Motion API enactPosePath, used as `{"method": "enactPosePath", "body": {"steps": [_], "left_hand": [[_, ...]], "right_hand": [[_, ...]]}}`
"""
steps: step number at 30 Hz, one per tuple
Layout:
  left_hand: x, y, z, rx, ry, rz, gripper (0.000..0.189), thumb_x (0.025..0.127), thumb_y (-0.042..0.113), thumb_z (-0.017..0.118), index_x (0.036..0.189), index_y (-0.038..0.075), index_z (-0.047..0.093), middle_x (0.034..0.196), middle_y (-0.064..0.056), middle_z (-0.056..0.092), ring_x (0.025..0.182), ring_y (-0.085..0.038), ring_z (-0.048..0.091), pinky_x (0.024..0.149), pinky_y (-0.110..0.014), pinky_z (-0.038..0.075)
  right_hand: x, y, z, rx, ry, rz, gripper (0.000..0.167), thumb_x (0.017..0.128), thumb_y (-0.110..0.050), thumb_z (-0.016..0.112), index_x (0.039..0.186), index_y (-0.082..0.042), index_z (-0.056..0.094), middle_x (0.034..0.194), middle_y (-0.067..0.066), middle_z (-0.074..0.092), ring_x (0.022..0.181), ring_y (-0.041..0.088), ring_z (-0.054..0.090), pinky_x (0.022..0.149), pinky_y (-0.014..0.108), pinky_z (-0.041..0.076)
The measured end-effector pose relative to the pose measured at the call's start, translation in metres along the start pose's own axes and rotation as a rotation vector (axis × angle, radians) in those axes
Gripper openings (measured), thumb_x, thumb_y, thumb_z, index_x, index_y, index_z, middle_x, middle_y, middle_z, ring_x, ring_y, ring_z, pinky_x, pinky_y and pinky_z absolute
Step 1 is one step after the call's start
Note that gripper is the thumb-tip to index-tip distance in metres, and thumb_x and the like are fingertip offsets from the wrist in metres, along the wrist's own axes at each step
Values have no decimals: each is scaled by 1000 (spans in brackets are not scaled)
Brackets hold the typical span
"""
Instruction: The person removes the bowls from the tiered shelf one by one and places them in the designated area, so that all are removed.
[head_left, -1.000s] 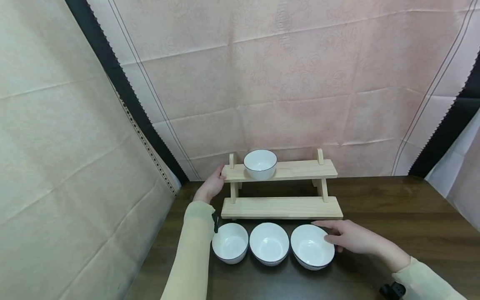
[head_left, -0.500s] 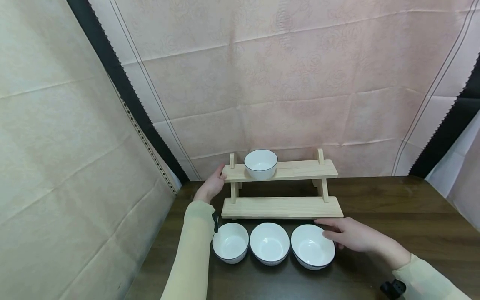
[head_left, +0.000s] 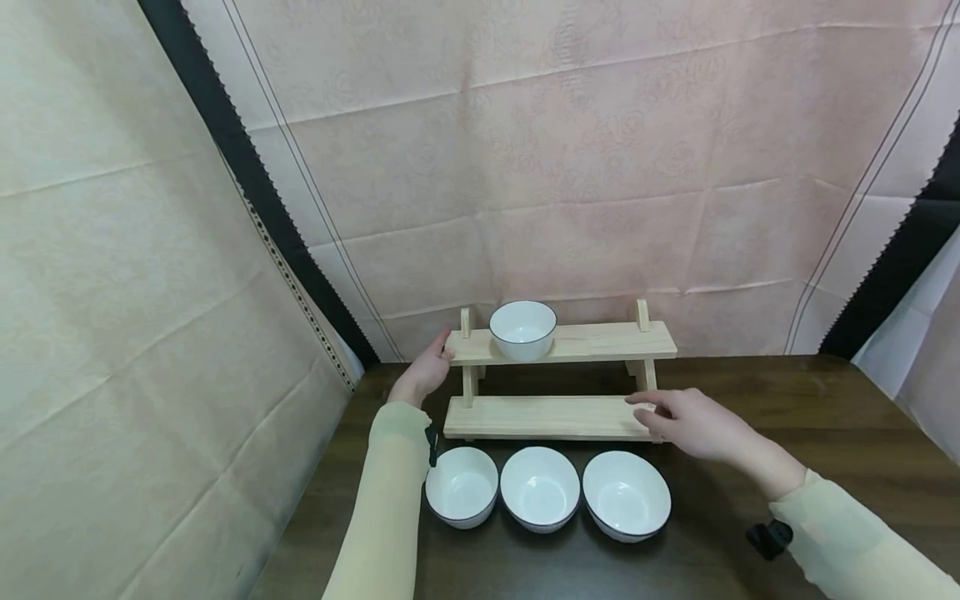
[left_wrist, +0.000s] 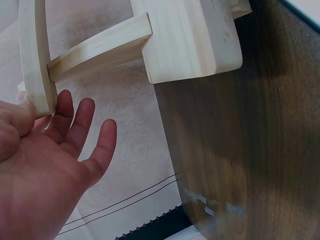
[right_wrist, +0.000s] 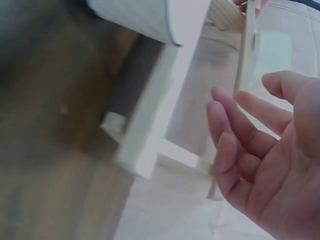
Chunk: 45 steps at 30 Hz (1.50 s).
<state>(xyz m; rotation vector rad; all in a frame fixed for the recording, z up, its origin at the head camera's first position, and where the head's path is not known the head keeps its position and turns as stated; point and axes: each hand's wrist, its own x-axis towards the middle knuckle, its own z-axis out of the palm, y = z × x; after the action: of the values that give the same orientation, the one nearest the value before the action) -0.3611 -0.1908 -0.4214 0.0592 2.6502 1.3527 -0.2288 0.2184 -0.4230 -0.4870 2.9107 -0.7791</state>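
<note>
A two-tier wooden shelf (head_left: 562, 418) stands at the back of the dark table. My left hand (head_left: 423, 371) grips the left end of its upper board (left_wrist: 37, 55), thumb at one face and the other fingers spread past it. On that upper tier, left of middle, sits a white bowl with a dark rim (head_left: 522, 333). My right hand (head_left: 697, 425) hovers by the right end of the lower board, fingers loosely bent and holding nothing; the right wrist view shows its palm side (right_wrist: 280, 165). Three like bowls stand upright in a row before the shelf: left (head_left: 462, 487), middle (head_left: 540, 489), right (head_left: 627, 496).
Pale patterned cloth (head_left: 585, 167) hangs close behind the shelf, and another cloth panel (head_left: 150, 375) slopes along the left side. Dark wooden tabletop (head_left: 787, 400) extends to the right of the shelf.
My right hand has left the side of the right bowl and moved up and away to the lower board's right end. The left hand, shelf and bowls stay as they were.
</note>
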Motion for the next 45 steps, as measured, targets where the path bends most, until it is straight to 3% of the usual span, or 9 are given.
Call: {"method": "enactPosePath", "body": {"steps": [7, 14, 18, 27, 33, 45], "left_hand": [[0, 0, 1, 13, -2, 0, 54, 102, 30, 29, 151, 34, 6, 158, -2, 11, 146, -25, 7, 116, -50, 9], [-2, 3, 0, 29, 3, -4, 53, 102, 28, 29, 150, 34, 7, 158, -2, 11, 146, -25, 8, 116, -50, 10], [-2, 4, -1, 41, 7, -3, 53, 102, 27, 29, 151, 32, 8, 158, -2, 12, 145, -25, 9, 116, -49, 12], [0, 4, -1, 41, 12, 11, 53, 102, 26, 30, 151, 30, 9, 158, -4, 12, 145, -26, 10, 116, -49, 12], [0, 5, -1, 46, 14, 10, 52, 102, 27, 29, 151, 30, 9, 158, -4, 12, 145, -26, 10, 116, -49, 12], [2, 7, -1, 88, 23, 27, 53, 102, 20, 31, 151, 22, 11, 157, -8, 16, 145, -27, 14, 116, -48, 14]], "right_hand": [[26, -25, -22, 34, 119, -78, 30, 95, -39, 51, 120, -26, 61, 92, -6, 67, 78, 9, 61, 67, 28, 48], [55, -50, -31, 112, 157, -82, 28, 94, -32, 54, 120, -21, 61, 84, -3, 67, 74, 14, 63, 58, 29, 50], [73, -60, -28, 144, 168, -52, 30, 94, -34, 52, 120, -21, 60, 80, -2, 66, 73, 17, 63, 60, 29, 50], [104, -67, -20, 293, 200, 56, 40, 94, -41, 50, 129, -22, 53, 100, 8, 68, 81, 20, 68, 77, 37, 55], [114, -68, -16, 362, 225, 106, 55, 90, -50, 53, 135, -20, 46, 109, 6, 65, 89, 21, 68, 80, 37, 55], [123, -83, -9, 392, 218, 107, 69, 86, -58, 54, 138, -14, 43, 124, 10, 59, 97, 23, 66, 82, 39, 54]]}}
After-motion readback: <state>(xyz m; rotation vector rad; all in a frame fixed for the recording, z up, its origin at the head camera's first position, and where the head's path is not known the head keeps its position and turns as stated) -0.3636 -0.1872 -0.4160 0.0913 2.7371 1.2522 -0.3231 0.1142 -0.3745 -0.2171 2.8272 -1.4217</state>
